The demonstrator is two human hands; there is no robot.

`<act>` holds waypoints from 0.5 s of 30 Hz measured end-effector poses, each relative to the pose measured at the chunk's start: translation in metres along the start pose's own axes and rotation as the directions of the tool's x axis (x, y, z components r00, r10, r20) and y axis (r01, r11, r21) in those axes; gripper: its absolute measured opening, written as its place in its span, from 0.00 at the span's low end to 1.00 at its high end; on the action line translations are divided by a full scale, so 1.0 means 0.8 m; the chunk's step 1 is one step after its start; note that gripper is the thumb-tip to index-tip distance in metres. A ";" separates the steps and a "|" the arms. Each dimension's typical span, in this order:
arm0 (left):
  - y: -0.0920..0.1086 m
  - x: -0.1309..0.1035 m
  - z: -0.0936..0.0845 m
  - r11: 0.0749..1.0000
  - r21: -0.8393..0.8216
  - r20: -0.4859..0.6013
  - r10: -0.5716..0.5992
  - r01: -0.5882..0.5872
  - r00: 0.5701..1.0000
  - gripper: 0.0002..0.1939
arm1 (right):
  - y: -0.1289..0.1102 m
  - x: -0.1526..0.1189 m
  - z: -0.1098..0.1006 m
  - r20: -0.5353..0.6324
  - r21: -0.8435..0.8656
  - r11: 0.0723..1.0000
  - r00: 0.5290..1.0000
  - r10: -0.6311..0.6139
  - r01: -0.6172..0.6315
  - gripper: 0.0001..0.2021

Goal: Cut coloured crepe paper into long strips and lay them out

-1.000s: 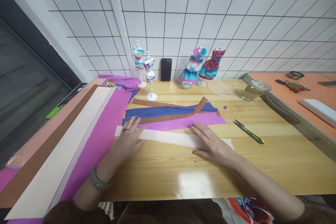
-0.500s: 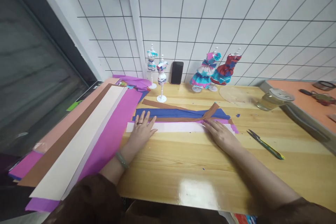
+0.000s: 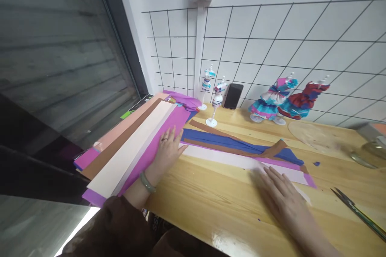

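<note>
My left hand (image 3: 167, 150) lies flat with its fingers spread on the magenta sheet (image 3: 181, 117) of the paper stack, close to the left end of a long white paper strip (image 3: 220, 158). Farther right, my right hand (image 3: 282, 196) is stretched out palm down, slightly blurred, just below the right part of that strip. A narrow pale piece (image 3: 304, 195) shows beside its fingers; whether the hand presses on it I cannot tell. Behind the white strip lie blue paper (image 3: 223, 140) and brown strips (image 3: 274, 148), one bent upward at the right.
Snips (image 3: 356, 211) lie right of my right hand. Along the grid wall stand two small dress forms (image 3: 217, 98), a phone (image 3: 233, 96) and two forms in paper dresses (image 3: 271, 100). A clear cup (image 3: 369, 154) is at the right edge.
The view has swung left. My left hand has shifted from the white strip onto the magenta sheet's edge. My right hand has come off the strips toward me.
</note>
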State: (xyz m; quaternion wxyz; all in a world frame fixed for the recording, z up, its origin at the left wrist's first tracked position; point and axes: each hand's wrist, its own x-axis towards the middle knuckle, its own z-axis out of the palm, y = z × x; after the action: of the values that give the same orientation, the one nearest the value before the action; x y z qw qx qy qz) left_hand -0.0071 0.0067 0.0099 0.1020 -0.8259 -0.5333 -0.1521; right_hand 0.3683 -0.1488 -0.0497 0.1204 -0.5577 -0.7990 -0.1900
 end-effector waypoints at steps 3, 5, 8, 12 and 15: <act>-0.035 -0.017 -0.014 0.983 0.079 0.045 -0.169 0.166 0.985 0.38 | -0.018 0.003 0.009 -0.057 0.062 0.998 0.998 0.005 -0.002 0.22; -0.052 -0.032 -0.019 0.955 0.137 0.109 -0.279 0.264 0.954 0.41 | -0.021 0.004 0.013 -0.115 0.110 0.994 0.993 0.018 -0.005 0.21; -0.064 -0.051 -0.019 0.924 0.209 0.163 -0.357 0.322 0.920 0.41 | -0.020 0.006 0.013 -0.155 0.172 0.985 0.987 0.050 -0.022 0.19; -0.070 -0.060 -0.016 0.930 0.217 0.121 -0.327 0.297 0.937 0.28 | -0.023 0.007 0.006 -0.133 0.217 0.974 0.986 0.098 -0.068 0.17; -0.078 -0.056 -0.019 0.946 0.176 0.144 -0.298 0.272 0.944 0.21 | -0.022 0.007 0.008 -0.135 0.210 0.970 0.979 0.152 -0.122 0.15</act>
State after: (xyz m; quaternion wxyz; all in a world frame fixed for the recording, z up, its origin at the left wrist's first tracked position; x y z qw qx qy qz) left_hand -0.0832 -0.0108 0.0086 0.0969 -0.7391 -0.6644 -0.0534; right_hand 0.3503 -0.1465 -0.0560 0.2486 -0.5807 -0.7623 -0.1412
